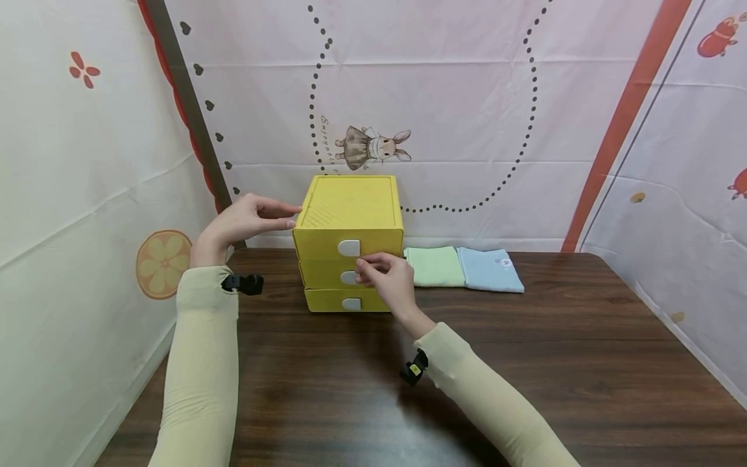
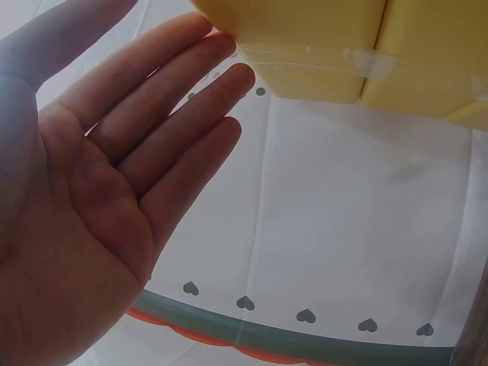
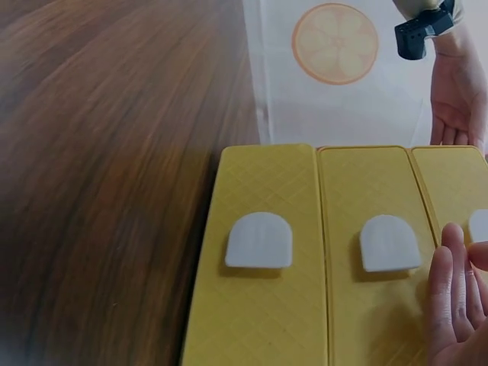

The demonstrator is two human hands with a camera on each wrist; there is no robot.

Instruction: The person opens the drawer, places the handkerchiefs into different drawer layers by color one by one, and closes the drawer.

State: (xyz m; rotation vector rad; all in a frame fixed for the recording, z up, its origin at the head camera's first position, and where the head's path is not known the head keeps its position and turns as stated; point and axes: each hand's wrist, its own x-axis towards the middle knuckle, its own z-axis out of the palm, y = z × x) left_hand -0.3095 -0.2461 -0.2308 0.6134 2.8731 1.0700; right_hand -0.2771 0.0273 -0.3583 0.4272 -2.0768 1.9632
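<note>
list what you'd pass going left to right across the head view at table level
left hand → yellow drawer box → right hand at its front → green folded cloth → blue folded cloth

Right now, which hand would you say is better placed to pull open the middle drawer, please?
The right hand, probably: its fingertips sit at the middle drawer's white handle. The left hand lies flat against the yellow drawer unit's upper left side, well placed for bracing.
</note>
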